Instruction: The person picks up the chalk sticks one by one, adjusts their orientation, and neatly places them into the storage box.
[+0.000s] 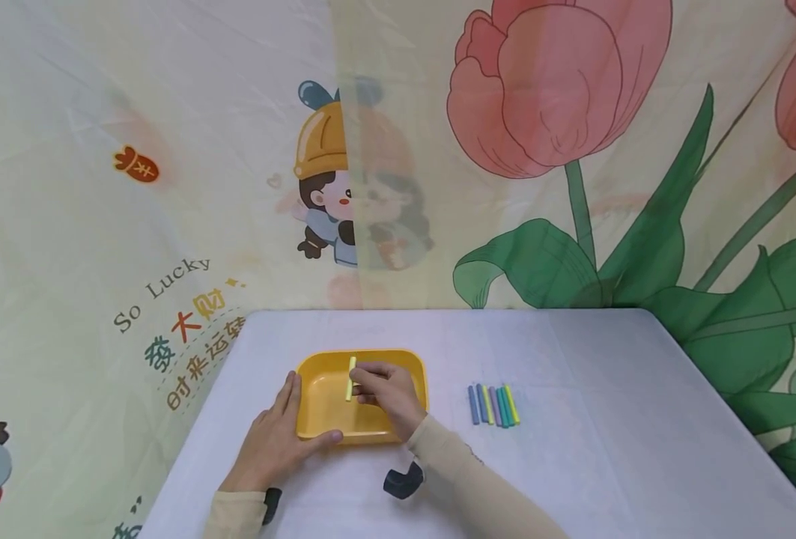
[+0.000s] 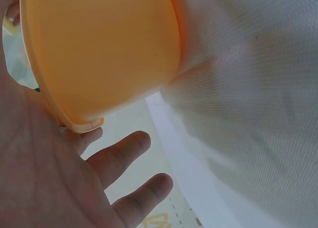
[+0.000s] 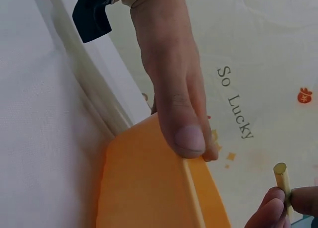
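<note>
My right hand [image 1: 391, 393] pinches a yellow chalk stick [image 1: 351, 379] between thumb and fingertips, over the yellow-orange plastic tray [image 1: 317, 408]. In the right wrist view the round end of the chalk [image 3: 280, 169] points up from the fingertips. My left hand [image 1: 269, 448] rests against the tray's left side, its thumb on the near rim and its fingers extended along the outer edge. From the left wrist, the tray's outer wall [image 2: 109, 44] shows beside the palm, with the fingers spread and straight.
To the right of the tray, several chalk sticks [image 1: 493, 406] in blue, purple, green and yellow lie side by side on the white-covered table [image 1: 606, 449]. A printed cloth [image 1: 398, 284] with tulips hangs behind the table's far edge. Black straps [image 1: 403, 480] sit at the wrists.
</note>
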`<state>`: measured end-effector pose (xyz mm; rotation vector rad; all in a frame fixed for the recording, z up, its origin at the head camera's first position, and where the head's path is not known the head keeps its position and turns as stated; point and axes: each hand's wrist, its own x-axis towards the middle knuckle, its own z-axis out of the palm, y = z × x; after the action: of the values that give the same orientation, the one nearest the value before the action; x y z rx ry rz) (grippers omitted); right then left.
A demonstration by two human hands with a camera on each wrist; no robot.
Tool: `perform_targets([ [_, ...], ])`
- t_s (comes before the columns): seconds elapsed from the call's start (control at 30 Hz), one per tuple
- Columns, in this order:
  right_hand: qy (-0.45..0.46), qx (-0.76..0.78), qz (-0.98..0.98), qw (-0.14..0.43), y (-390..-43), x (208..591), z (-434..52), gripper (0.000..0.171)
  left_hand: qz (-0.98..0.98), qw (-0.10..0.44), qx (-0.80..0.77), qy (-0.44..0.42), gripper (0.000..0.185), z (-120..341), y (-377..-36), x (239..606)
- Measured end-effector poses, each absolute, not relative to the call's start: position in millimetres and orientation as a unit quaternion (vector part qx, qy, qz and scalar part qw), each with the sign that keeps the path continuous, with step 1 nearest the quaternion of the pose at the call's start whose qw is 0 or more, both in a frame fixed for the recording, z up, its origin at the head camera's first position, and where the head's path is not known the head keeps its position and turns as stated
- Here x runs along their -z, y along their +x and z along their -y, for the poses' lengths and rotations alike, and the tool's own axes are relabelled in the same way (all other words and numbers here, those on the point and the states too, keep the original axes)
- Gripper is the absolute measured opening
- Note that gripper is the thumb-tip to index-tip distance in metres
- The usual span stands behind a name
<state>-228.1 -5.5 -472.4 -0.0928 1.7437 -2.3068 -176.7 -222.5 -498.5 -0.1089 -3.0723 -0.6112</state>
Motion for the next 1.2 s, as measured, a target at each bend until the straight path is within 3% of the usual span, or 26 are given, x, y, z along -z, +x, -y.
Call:
perform_targets([
  [0.4, 0.047, 0.780, -0.604, 0.155, -244, 498, 48, 0.024, 0.981, 0.020, 0.191, -0.041, 0.131, 223, -176, 499],
  [0.63, 0.036, 0.774, -0.616, 0.142, -244, 493, 57, 0.026, 0.981, 0.015, 0.190, -0.038, 0.131, 222, -177, 498],
  [1.2, 0.048, 0.636, -0.757, 0.141, -251, 496, 60, 0.009, 0.980, 0.009, 0.194, -0.036, 0.130, 222, -176, 501],
])
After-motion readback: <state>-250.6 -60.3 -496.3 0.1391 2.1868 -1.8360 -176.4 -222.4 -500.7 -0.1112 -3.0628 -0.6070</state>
